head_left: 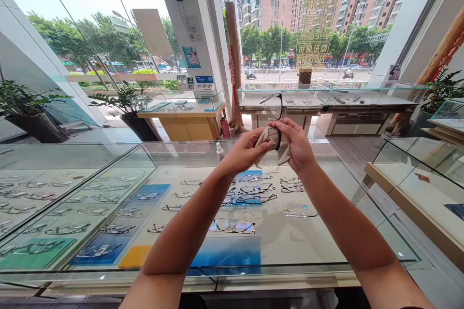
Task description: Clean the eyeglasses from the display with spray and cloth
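Observation:
A pair of dark-framed glasses is held up over the display case, one lens upright above my hands. A beige cleaning cloth is bunched around the lower part of the glasses. My left hand is closed on the cloth, its thumb pressing it against the lower lens area. My right hand pinches the glasses near the middle of the frame, with cloth also under its fingers. The lower lens is mostly hidden by cloth and fingers.
Below my arms is a glass display case with several rows of glasses inside. A small spray bottle stands on the glass left of my hands. More showcases, potted plants and a red fire extinguisher stand around.

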Action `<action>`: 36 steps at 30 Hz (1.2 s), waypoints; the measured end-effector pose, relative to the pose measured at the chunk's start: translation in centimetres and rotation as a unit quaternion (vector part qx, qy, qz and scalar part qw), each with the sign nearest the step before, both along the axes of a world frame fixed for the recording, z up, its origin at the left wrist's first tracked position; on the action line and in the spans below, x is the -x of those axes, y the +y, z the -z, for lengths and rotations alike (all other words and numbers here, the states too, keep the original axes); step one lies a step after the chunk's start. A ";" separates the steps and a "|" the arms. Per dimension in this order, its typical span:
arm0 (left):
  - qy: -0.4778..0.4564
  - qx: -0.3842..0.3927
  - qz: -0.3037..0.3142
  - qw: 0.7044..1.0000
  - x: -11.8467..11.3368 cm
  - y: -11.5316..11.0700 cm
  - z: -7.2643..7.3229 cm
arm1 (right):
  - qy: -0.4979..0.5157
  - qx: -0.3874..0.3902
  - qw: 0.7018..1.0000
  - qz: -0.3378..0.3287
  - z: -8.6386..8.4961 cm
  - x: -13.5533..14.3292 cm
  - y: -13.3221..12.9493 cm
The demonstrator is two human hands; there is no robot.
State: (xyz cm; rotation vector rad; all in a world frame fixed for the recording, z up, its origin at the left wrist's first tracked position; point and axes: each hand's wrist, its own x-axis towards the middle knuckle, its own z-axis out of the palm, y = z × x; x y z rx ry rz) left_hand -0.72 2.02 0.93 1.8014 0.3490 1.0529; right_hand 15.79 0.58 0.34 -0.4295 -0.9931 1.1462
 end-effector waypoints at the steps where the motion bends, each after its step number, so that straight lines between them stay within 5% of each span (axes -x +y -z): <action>1: 0.002 -0.005 -0.006 1.000 0.0 0.1 0.1 | 0.002 0.001 1.000 -0.003 0.0 0.0 0.0; 12: -0.005 -0.064 -0.083 0.994 -0.8 0.2 0.8 | 0.016 0.014 0.999 -0.038 0.6 0.1 0.5; 18: -0.023 -0.136 -0.193 0.971 -1.0 0.2 1.3 | 0.029 0.010 0.998 -0.046 0.8 1.0 -0.2; 25: -0.082 -0.126 -0.231 0.961 -1.2 0.2 1.5 | 0.020 0.008 0.999 -0.048 0.6 1.7 -1.0; 28: -0.074 -0.108 -0.202 0.971 -0.9 0.3 1.1 | 0.015 0.001 0.999 -0.046 0.4 1.3 -1.0; 33: -0.017 -0.015 -0.052 0.998 0.0 1.4 0.8 | 0.013 0.002 0.999 -0.036 0.1 0.1 -0.4; 36: -0.046 0.045 -0.038 0.997 0.5 2.2 0.8 | 0.010 -0.003 1.000 -0.002 -0.1 -0.8 -0.1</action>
